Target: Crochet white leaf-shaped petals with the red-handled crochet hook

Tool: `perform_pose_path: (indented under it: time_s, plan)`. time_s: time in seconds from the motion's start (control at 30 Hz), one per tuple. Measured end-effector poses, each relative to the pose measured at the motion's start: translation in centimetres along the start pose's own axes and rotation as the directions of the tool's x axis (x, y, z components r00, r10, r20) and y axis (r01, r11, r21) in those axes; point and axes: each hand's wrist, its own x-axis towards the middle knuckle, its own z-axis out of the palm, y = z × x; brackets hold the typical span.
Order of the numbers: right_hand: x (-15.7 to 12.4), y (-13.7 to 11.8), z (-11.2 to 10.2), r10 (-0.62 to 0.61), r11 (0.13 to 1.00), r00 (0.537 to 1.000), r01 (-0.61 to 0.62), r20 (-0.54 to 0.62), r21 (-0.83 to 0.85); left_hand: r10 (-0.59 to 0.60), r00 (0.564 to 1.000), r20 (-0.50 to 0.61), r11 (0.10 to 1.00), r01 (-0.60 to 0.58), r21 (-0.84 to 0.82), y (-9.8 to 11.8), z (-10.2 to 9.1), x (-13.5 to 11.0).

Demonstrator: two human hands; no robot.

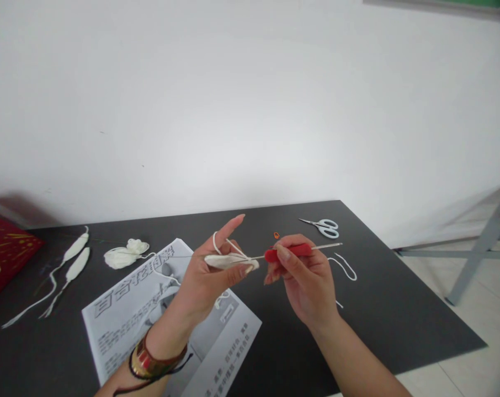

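Observation:
My left hand [211, 275] pinches a white crocheted piece [227, 261] between thumb and fingers. White yarn loops round its raised index finger and runs down to the piece. In my right hand [306, 275] is a crochet hook [293, 252] with a red handle, gripped between thumb and fingers. The hook's thin metal shaft meets the right end of the white piece; its other metal end points out to the right. A strand of yarn trails from my left hand to a loose white yarn ball [123, 255] on the table.
Two white crocheted petal-like pieces [76, 264] with tails lie at left beside a red box [10, 248]. A printed sheet [121, 325] lies under my left arm. Scissors [322, 226], an orange stitch marker [276, 235] and a yarn scrap [348, 268] rest on the black table [399, 309].

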Motion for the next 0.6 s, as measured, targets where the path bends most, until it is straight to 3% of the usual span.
perform_pose_path:
  time_s: [0.2,0.37,0.43,0.53,0.6]
  plan:
    - [0.4,-0.7,-0.3,-0.131,0.991,0.99,0.13,-0.061,-0.024,-0.107,0.994,0.023,0.988,0.108,-0.107,0.3,-0.2,0.1]
    - [0.3,-0.9,-0.7,-0.334,0.933,0.935,0.31,-0.121,-0.181,-0.162,0.986,0.028,0.984,0.164,-0.07,0.9,0.0,0.0]
    - [0.1,-0.8,-0.9,-0.411,0.887,0.903,0.365,-0.125,-0.282,-0.194,0.98,0.047,0.979,0.196,-0.046,1.1,0.1,0.0]
    - [0.1,-0.8,-1.1,-0.553,0.753,0.83,0.459,-0.074,-0.471,-0.197,0.98,0.041,0.98,0.198,-0.035,1.2,0.2,0.0]
    - [0.3,-0.9,-1.3,-0.558,0.685,0.83,0.461,-0.001,-0.564,-0.186,0.982,0.032,0.982,0.187,-0.036,1.2,0.2,-0.1]
